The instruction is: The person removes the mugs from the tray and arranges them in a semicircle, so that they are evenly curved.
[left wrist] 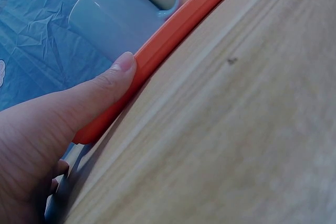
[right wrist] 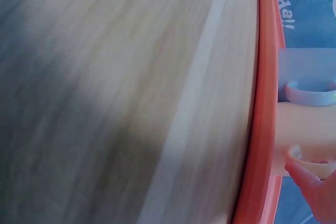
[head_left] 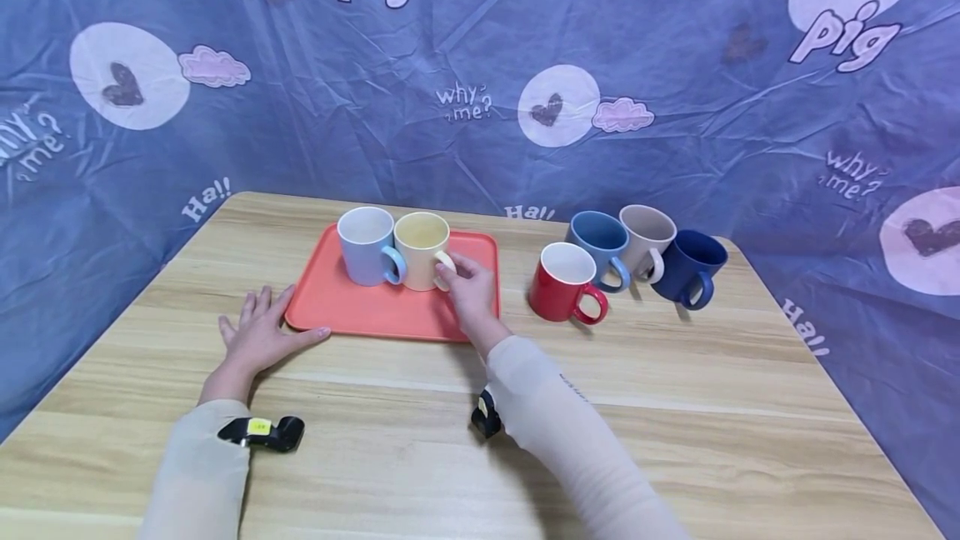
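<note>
A coral-red tray [head_left: 390, 319] carries a light blue mug [head_left: 362, 252] and a pale yellow mug [head_left: 417, 252], side by side and upright. My right hand [head_left: 472, 290] pinches the yellow mug's handle; in the right wrist view a fingertip [right wrist: 304, 177] shows against that handle. With fingers spread, my left hand [head_left: 262, 336] lies at the tray's front left corner. Its thumb touches the orange-red rim [left wrist: 157, 51] in the left wrist view, where the light blue mug [left wrist: 118, 17] stands just behind.
Right of the tray stand a red mug [head_left: 558, 282], a medium blue mug [head_left: 596, 240], a grey mug [head_left: 645, 236] and a dark blue mug [head_left: 686, 265], close together. Everything is on a wooden table [head_left: 375, 440]. A blue printed cloth [head_left: 465, 40] hangs behind.
</note>
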`<state>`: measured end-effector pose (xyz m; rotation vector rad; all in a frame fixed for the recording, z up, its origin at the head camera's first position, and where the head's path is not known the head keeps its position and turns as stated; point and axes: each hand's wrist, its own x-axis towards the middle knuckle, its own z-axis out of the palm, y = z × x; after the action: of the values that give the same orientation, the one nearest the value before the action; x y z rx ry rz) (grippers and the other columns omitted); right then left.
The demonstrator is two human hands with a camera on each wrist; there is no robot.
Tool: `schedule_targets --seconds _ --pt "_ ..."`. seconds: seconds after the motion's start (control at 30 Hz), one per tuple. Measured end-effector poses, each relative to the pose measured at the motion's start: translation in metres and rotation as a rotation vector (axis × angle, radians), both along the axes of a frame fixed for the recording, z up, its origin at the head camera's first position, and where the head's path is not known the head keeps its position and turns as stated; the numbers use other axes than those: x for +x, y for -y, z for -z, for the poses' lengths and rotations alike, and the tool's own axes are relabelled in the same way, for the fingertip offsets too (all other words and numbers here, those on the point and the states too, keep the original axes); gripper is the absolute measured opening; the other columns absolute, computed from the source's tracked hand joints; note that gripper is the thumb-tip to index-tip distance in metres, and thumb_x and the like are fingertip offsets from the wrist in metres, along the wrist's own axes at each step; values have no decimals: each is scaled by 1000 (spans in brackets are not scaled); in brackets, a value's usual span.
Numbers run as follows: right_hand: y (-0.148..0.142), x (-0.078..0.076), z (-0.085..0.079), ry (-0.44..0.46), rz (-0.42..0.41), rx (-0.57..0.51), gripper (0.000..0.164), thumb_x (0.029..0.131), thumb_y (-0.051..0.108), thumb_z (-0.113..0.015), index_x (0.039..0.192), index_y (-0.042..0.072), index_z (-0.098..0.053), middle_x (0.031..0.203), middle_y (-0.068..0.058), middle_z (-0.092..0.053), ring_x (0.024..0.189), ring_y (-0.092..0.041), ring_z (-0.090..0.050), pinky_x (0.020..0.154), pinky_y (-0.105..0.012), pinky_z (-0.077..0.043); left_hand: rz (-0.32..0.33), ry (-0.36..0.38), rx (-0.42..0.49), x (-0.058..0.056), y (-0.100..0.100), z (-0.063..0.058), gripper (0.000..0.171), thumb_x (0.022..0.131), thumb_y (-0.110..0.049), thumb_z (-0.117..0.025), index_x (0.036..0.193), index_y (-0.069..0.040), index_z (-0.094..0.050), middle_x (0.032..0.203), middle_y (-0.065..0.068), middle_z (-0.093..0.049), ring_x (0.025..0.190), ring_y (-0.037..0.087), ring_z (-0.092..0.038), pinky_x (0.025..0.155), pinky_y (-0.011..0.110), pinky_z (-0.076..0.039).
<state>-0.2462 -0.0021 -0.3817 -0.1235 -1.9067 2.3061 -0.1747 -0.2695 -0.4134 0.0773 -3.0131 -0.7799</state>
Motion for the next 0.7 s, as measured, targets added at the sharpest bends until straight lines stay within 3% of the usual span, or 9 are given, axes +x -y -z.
schedule_targets --seconds 0.43,0.7 --pt "3 2 -4 3 68 61 22 74 -4 -64 96 -4 -64 91 -18 -62 81 -17 -58 70 -32 -48 8 -21 0 -1 1 3 104 63 -69 -55 137 -6 -19 135 34 -5 122 46 8 80 64 19" --pt "3 3 -3 0 56 76 22 74 -6 -63 96 -4 -65 87 -16 -63 76 -15 -57 68 -33 -49 -2 -10 -4 -1 1 2 105 62 -69 -55 137 -6 -18 135 34 -5 122 46 8 81 65 18"
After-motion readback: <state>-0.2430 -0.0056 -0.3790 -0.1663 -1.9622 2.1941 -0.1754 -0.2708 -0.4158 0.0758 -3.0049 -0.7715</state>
